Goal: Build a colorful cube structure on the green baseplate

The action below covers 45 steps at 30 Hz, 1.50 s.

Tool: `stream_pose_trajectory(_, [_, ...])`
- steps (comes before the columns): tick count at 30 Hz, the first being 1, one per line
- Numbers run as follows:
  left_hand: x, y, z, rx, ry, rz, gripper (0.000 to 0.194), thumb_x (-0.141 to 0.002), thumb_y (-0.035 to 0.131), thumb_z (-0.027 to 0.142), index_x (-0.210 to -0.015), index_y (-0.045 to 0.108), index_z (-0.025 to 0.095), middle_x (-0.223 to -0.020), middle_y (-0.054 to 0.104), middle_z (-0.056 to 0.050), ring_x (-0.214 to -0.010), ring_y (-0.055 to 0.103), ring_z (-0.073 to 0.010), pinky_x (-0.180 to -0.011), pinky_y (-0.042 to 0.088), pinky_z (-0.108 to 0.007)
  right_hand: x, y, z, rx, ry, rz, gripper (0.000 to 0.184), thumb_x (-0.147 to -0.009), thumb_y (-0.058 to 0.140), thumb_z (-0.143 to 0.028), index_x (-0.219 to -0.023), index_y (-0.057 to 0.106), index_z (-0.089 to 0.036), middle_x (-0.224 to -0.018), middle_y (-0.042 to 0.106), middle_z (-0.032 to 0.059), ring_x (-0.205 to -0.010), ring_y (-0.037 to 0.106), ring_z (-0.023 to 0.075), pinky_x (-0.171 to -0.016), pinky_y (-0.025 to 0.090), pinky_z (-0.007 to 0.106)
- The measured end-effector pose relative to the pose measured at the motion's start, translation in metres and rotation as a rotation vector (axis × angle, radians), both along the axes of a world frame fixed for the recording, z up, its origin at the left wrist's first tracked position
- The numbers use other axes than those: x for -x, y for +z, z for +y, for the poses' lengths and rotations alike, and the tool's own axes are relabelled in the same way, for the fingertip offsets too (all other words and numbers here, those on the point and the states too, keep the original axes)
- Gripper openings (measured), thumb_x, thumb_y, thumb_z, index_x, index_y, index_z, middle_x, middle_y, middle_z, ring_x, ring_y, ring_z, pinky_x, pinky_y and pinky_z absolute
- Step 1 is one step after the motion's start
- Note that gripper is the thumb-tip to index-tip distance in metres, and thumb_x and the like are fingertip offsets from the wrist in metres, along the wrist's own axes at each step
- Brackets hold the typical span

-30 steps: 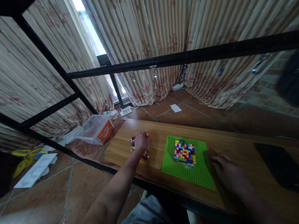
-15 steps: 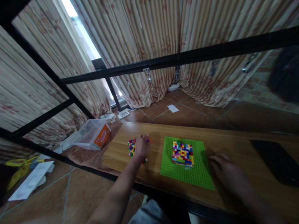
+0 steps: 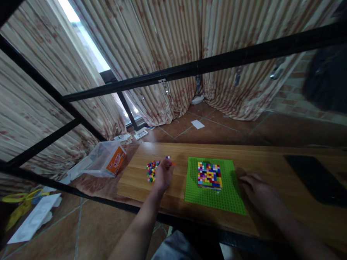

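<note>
**Left hand at the loose bricks, right hand parked beside the baseplate**

We have the left hand (image 3: 164,175) low over the wooden tabletop (image 3: 134,161), just right of the pile of loose bricks (image 3: 151,170) and partly covering it. Its fingers are bent together. An orange piece (image 3: 173,164) shows right at the fingertips; we can't make out whether it's pinched or just lying there. One small white-and-blue piece (image 3: 168,157) sits just past the fingers.

Right hand (image 3: 260,193): beside the right edge of the green baseplate (image 3: 232,200), fingers curled, low at the tabletop. It's dim there, so we can't confirm whether it grips anything.

The brick build (image 3: 209,176) is on the baseplate, a squarish multicolored block with green studs showing all around it. Both hands are apart from it: left hand on one side, right hand on the other. We see mixed colors across its top, with yellow, red, blue and white among them.

Also on the tabletop: a flat black object (image 3: 318,178), right of the right hand.

Around us: a clear plastic bin (image 3: 98,159) with an orange label (image 3: 116,160) off the left end, a white sheet (image 3: 198,124) on the tiled floor (image 3: 109,230), a black metal rail (image 3: 187,69) crossing in front of striped curtains (image 3: 168,29).
</note>
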<state>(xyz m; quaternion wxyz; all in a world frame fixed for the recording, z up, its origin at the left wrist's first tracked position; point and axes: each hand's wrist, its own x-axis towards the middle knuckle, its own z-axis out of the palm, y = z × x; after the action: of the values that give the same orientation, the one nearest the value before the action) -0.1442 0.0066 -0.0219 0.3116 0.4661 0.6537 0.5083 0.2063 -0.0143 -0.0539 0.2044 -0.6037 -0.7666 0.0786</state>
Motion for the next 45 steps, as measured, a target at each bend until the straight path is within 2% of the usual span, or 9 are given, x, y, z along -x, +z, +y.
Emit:
stream_pose_trajectory(4, [-0.007,0.007,-0.007,0.078,0.013,-0.435,0.033,-0.061,0.080,0.030,-0.086,0.065,0.015,-0.076,0.065,0.000,-0.065,0.062,-0.0116,-0.067,0.051,-0.027,0.000,-0.001,0.000,0.008,0.010,-0.012,0.033,-0.094,0.037,-0.028,-0.099,0.069,-0.021,-0.109,0.066,0.0084,-0.083,0.066,0.0188,-0.075,0.051,0.032])
stream_pose_trajectory(6, [-0.009,0.010,-0.011,0.086,0.010,-0.571,0.038,-0.053,0.085,0.031,-0.082,0.067,0.014,-0.077,0.067,-0.001,-0.067,0.063,-0.0114,-0.072,0.053,-0.028,0.000,-0.001,0.000,0.012,0.018,-0.017,0.034,-0.094,0.036,-0.028,-0.098,0.069,-0.021,-0.108,0.066,0.0086,-0.082,0.066,0.0186,-0.075,0.051,0.032])
stream_pose_trajectory(9, [-0.010,0.012,-0.014,0.085,0.020,-0.660,0.039,-0.044,0.089,0.030,-0.073,0.067,0.015,-0.076,0.068,-0.001,-0.070,0.063,-0.0121,-0.076,0.053,-0.029,0.000,0.000,0.000,0.014,0.019,-0.025,0.033,-0.095,0.036,-0.027,-0.098,0.069,-0.021,-0.105,0.066,0.0082,-0.082,0.066,0.0185,-0.075,0.051,0.032])
stream_pose_trajectory(14, [-0.010,0.013,-0.019,0.110,-0.019,-0.740,0.042,-0.043,0.090,0.028,-0.075,0.066,0.015,-0.081,0.070,-0.002,-0.076,0.064,-0.0113,-0.078,0.050,-0.025,0.001,0.001,-0.001,0.023,0.010,-0.027,0.033,-0.095,0.037,-0.029,-0.099,0.068,-0.021,-0.107,0.065,0.0077,-0.084,0.066,0.0187,-0.076,0.051,0.031])
stream_pose_trajectory(20, [-0.016,0.019,-0.026,0.125,-0.086,-0.706,0.044,-0.051,0.089,0.035,-0.080,0.063,0.016,-0.084,0.073,-0.005,-0.075,0.067,-0.0143,-0.075,0.051,-0.028,0.002,0.000,-0.002,0.007,0.013,-0.028,0.033,-0.095,0.036,-0.028,-0.098,0.068,-0.021,-0.107,0.066,0.0077,-0.083,0.066,0.0181,-0.077,0.051,0.031])
stream_pose_trajectory(27, [-0.018,0.021,-0.025,0.114,-0.111,-0.657,0.048,-0.055,0.087,0.044,-0.087,0.068,0.015,-0.082,0.071,-0.003,-0.071,0.063,-0.0105,-0.071,0.048,-0.024,0.002,0.001,-0.003,0.025,0.005,-0.035,0.035,-0.096,0.035,-0.030,-0.101,0.069,-0.021,-0.108,0.066,0.0079,-0.083,0.066,0.0188,-0.076,0.051,0.032])
stream_pose_trajectory(33, [-0.018,0.017,-0.023,0.101,-0.095,-0.588,0.046,-0.060,0.083,0.050,-0.084,0.069,0.015,-0.078,0.069,-0.003,-0.070,0.061,-0.0100,-0.066,0.045,-0.022,0.001,-0.001,-0.002,0.008,0.024,-0.013,0.035,-0.095,0.036,-0.028,-0.100,0.069,-0.020,-0.108,0.066,0.0088,-0.082,0.066,0.0182,-0.076,0.052,0.032])
stream_pose_trajectory(40, [-0.017,0.008,-0.018,0.088,-0.045,-0.438,0.045,-0.059,0.079,0.053,-0.077,0.065,0.014,-0.063,0.062,0.001,-0.054,0.051,-0.0078,-0.051,0.035,-0.020,0.001,0.000,-0.002,0.006,0.013,-0.022,0.035,-0.095,0.036,-0.028,-0.100,0.069,-0.019,-0.105,0.066,0.0087,-0.080,0.066,0.0186,-0.074,0.052,0.032])
stream_pose_trajectory(45, [-0.013,0.001,-0.016,0.178,-0.013,-0.333,0.033,-0.068,0.070,0.046,-0.076,0.062,0.015,-0.058,0.058,0.003,-0.049,0.048,-0.0071,-0.049,0.033,-0.019,0.001,0.001,-0.002,0.001,0.017,-0.017,0.033,-0.094,0.037,-0.028,-0.098,0.069,-0.021,-0.106,0.066,0.0076,-0.080,0.066,0.0177,-0.073,0.051,0.032])
